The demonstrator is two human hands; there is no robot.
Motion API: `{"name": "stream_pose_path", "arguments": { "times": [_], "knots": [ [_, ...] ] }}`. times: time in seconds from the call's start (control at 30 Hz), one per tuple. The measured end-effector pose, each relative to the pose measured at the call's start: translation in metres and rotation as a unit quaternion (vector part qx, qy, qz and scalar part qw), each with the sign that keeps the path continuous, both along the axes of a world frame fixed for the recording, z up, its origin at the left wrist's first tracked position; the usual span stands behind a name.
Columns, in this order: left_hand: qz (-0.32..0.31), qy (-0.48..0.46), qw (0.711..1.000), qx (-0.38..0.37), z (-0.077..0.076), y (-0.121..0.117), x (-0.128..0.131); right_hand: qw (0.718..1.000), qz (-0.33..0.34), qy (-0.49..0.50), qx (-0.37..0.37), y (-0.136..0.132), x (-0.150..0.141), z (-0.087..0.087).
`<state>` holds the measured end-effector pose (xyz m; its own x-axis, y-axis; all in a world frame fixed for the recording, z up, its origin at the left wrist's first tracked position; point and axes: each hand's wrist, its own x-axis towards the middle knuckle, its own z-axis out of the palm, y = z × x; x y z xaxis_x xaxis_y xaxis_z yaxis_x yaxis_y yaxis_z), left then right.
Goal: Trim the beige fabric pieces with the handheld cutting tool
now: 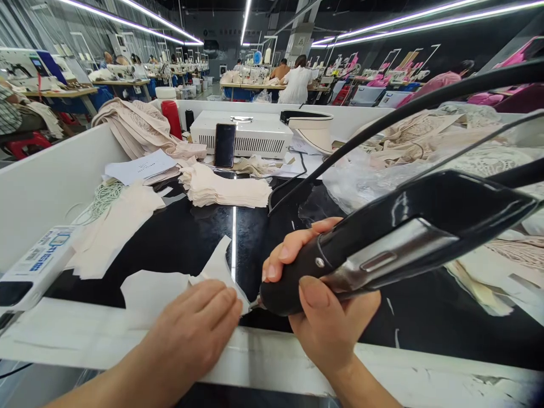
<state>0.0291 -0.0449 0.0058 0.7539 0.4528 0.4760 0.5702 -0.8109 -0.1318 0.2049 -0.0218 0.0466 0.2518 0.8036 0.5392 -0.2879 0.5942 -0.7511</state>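
My right hand [327, 306] is wrapped round a black corded handheld tool [382, 238] with a silver side panel. Its thin metal tip [255, 304] meets the right edge of a white cut fabric piece [219, 263] on the black table top. Fingers together and curved, my left hand [198, 323] presses on that piece just left of the tip; its fingertips are partly hidden. A second white piece [155, 292] lies flat beside it, partly under my left hand.
A stack of pale pink cut pieces [227, 187] lies ahead, below a phone [225, 145] leaning on a white vented box [255, 136]. More pale pieces [121, 226] lie left. Plastic-wrapped fabric [361, 175] is at right. Black cables [408, 102] arch over the table.
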Motion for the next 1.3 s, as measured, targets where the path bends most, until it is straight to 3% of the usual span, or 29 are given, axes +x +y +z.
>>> {"name": "stream_pose_path", "arguments": {
  "times": [0.1, 0.23, 0.63, 1.3],
  "knots": [
    [-0.071, -0.015, 0.997, -0.04, -0.002, -0.001, 0.008, 1.0, 0.006, 0.011, -0.001, 0.0, -0.001, -0.001],
    [-0.092, 0.004, 0.994, -0.059, -0.015, 0.003, 0.007, 1.0, 0.004, 0.008, -0.005, -0.001, -0.001, -0.001],
    [-0.058, 0.026, 0.994, -0.093, -0.028, 0.01, -0.009, 0.999, 0.019, 0.027, -0.003, -0.001, 0.001, -0.002],
    [-0.038, -0.023, 0.99, -0.131, -0.027, 0.01, -0.011, 0.999, 0.02, 0.021, -0.025, 0.0, 0.002, 0.0]
  ]
}}
